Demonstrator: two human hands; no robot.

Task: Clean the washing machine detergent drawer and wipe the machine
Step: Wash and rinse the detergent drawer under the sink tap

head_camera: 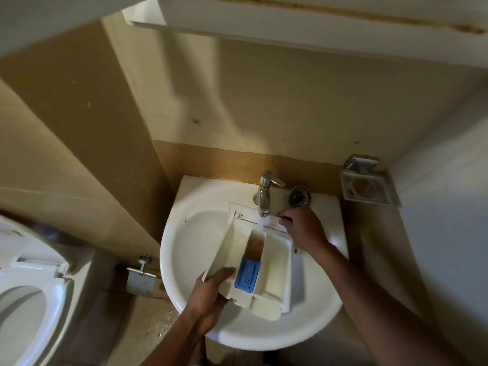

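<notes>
The white detergent drawer (pixel 277 262) lies over the white sink (pixel 190 249), its front panel toward the wall. A blue insert (pixel 247 276) sits in its narrow middle compartment, which holds brownish water. Water runs from the chrome tap (pixel 264 192) into that compartment. My left hand (pixel 208 294) grips the drawer's near left corner, thumb on top. My right hand (pixel 303 228) holds the far right end of the drawer, by the front panel, fingers curled over its edge.
A round drain strainer (pixel 299 196) lies on the sink ledge right of the tap. A metal soap holder (pixel 367 183) hangs on the wall at right. A toilet (pixel 29 299) stands at left, with a paper holder (pixel 140 278) between it and the sink.
</notes>
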